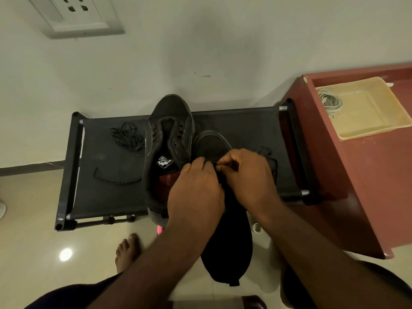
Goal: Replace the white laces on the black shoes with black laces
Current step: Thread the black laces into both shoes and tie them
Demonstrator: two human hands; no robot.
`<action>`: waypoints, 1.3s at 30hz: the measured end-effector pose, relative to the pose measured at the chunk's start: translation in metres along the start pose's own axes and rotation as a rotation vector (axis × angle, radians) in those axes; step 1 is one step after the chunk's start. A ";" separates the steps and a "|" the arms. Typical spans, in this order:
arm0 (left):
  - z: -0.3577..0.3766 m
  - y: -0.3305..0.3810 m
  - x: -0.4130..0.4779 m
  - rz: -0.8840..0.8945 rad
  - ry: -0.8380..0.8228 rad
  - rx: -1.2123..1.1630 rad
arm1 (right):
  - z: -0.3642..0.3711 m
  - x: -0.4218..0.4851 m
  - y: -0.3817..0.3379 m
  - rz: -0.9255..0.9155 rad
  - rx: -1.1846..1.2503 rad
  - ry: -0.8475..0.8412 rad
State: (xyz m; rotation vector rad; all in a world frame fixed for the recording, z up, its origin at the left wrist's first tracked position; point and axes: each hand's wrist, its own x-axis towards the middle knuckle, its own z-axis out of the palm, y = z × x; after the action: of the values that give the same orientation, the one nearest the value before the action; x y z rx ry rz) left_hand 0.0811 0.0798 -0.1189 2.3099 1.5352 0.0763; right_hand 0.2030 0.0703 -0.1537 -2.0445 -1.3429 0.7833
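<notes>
Black lace [266, 151] is pinched by right hand [245, 175], shoe [211, 143] gripped by adjoining left hand [196, 188]; shoe is laid toe-away.

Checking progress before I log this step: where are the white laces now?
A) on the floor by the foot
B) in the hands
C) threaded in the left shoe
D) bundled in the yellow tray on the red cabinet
D: the white laces lie bundled in the yellow tray on the red cabinet.
</notes>
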 end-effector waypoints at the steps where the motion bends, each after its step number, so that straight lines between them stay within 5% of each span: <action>1: -0.001 0.001 0.000 0.008 -0.002 0.003 | 0.001 0.000 -0.002 -0.017 -0.048 0.008; 5: -0.006 0.000 0.002 -0.015 -0.063 0.012 | 0.004 0.002 -0.008 -0.093 -0.207 0.000; 10: -0.016 0.003 0.002 -0.124 -0.146 -0.068 | 0.005 0.005 -0.001 -0.089 0.001 0.010; 15: -0.016 0.005 -0.004 -0.213 -0.087 -0.331 | -0.005 0.013 -0.004 -0.204 -0.162 -0.103; 21: -0.014 0.005 -0.007 -0.192 0.017 -0.435 | -0.004 0.018 -0.011 -0.303 -0.314 -0.092; 39: -0.009 -0.003 -0.004 -0.171 -0.078 -0.455 | 0.003 0.033 -0.014 -0.395 -0.348 -0.180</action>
State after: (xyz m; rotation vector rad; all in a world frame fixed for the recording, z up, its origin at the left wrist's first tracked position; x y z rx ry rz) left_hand 0.0747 0.0800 -0.1112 1.8035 1.4869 0.2598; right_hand 0.2027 0.1059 -0.1505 -1.8897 -2.0268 0.5957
